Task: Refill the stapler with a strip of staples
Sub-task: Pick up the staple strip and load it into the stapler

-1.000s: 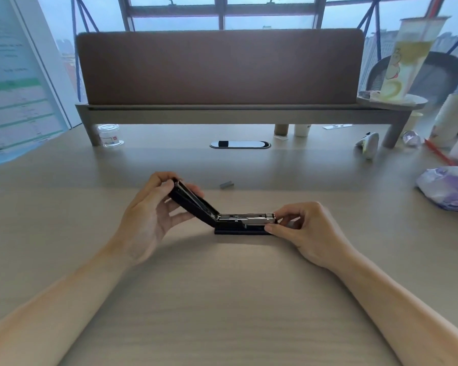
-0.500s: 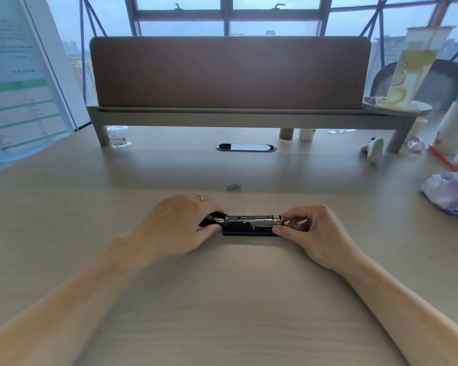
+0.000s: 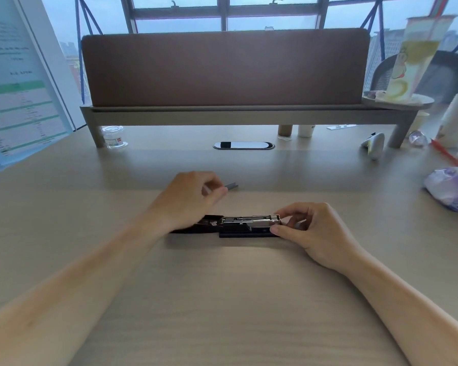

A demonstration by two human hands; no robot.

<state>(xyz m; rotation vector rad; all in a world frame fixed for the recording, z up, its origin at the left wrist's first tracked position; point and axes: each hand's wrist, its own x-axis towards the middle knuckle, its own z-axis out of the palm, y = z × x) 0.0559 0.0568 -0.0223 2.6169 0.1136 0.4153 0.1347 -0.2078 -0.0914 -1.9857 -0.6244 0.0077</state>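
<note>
Head view: stapler [image 3: 245,226] lid (forearm-hidden)

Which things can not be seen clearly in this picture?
- Head view: whether the left hand touches the staple strip; motion blur hides it.
- Inside of the stapler channel: too small.
- The stapler front: covered by the right hand.
- The sheet text: blurred.

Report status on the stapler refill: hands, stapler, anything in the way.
Left hand at the staple strip, not gripping it yet. Right hand pinching the stapler at its front end; top folded flat open, metal channel exposed. Nothing between hand and strip.
</note>
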